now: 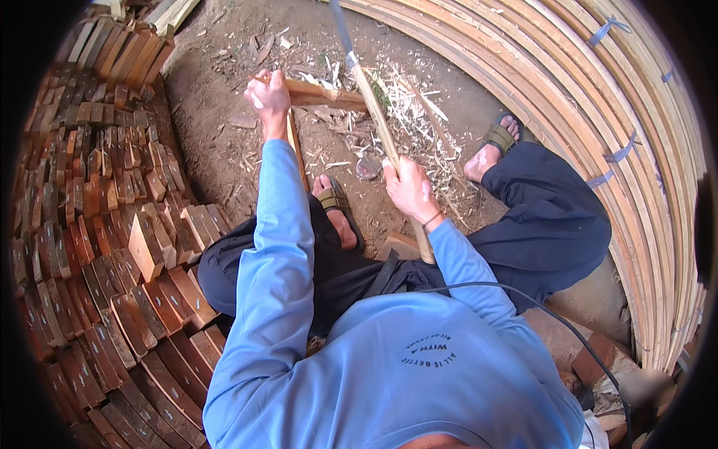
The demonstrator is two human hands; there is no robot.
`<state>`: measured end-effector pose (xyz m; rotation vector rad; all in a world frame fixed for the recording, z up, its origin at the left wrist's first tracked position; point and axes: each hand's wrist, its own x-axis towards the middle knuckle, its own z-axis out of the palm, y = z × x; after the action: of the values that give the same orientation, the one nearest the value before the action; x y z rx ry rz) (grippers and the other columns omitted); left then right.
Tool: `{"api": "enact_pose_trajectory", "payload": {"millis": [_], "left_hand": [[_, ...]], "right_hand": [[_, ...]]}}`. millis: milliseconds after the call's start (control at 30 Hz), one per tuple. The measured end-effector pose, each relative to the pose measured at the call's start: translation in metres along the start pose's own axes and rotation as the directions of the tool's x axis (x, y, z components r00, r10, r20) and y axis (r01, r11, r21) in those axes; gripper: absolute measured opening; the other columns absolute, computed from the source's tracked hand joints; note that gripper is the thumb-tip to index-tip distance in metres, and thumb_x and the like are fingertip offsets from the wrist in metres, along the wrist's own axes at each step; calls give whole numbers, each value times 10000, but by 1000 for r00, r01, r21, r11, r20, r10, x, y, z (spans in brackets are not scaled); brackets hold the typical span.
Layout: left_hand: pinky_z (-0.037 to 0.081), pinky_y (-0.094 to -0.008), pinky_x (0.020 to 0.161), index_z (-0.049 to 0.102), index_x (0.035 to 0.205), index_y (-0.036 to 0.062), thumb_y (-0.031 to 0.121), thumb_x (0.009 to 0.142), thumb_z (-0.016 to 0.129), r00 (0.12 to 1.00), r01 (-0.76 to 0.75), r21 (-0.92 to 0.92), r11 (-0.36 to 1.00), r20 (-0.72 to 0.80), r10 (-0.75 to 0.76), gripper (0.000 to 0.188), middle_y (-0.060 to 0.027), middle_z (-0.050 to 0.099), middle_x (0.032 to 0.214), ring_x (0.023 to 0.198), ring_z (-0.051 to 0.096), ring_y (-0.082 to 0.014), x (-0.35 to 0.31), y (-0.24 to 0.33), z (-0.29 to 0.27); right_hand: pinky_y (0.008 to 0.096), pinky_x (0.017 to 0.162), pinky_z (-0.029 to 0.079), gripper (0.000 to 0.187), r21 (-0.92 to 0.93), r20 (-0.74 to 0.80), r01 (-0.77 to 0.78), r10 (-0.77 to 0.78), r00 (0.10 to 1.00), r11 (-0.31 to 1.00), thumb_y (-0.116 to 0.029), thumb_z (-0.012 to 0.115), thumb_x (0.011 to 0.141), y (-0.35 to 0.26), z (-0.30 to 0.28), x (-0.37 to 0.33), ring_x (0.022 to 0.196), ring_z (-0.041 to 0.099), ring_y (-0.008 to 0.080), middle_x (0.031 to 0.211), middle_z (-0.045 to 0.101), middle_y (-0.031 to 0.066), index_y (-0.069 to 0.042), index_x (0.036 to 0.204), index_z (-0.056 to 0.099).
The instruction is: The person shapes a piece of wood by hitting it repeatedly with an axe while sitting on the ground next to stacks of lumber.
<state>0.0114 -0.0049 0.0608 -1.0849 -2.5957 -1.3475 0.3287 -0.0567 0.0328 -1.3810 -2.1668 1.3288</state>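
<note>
My left hand (268, 97) is closed round one end of a reddish-brown piece of wood (325, 96), which lies crosswise above the ground. In my right hand (411, 188) is the pale wooden handle (380, 123) of a long tool, gripped at about its lower half. The tool's narrow grey metal head (344, 36) runs up to the top edge of the view, blurred, so its exact kind is unclear. The handle crosses close to the right end of the wood; whether they touch, I cannot tell. A thin upright strip of wood (298, 150) stands below my left hand's piece.
Pale chips and shavings (426, 112) litter the dirt floor (213, 82). Stacked short wood blocks (112, 224) rise on the left. Long boards (598, 97) tied with blue straps curve along the right. My sandalled feet stand either side of the chips. A black cable (557, 310) crosses my right side.
</note>
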Motion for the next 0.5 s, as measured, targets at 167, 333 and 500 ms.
{"api": "enact_pose_trajectory", "payload": {"millis": [167,333,500], "left_hand": [[454,-470,624,572,673,-99,223,739,597,995,-62,-50,997,-86,57,330,-268,591,619,583,603,-362,7,-2,6],[455,-470,638,596,699,-94,211,737,583,1000,-2,-34,999,27,3,307,-273,599,638,581,579,-348,4,-1,9],[391,-416,523,536,624,-74,213,735,571,901,-281,12,960,-342,268,310,-139,461,498,492,465,-217,3,-13,9]], "right_hand": [[480,583,490,327,-73,128,45,-36,991,996,-235,529,943,29,23,5,615,640,375,656,605,235,51,803,604],[492,583,488,320,66,53,-51,48,997,997,-237,521,952,9,14,0,583,615,395,658,605,230,51,853,619],[467,587,486,321,-65,150,-26,35,988,998,-242,508,963,10,6,2,601,621,370,648,598,220,43,865,618]]}}
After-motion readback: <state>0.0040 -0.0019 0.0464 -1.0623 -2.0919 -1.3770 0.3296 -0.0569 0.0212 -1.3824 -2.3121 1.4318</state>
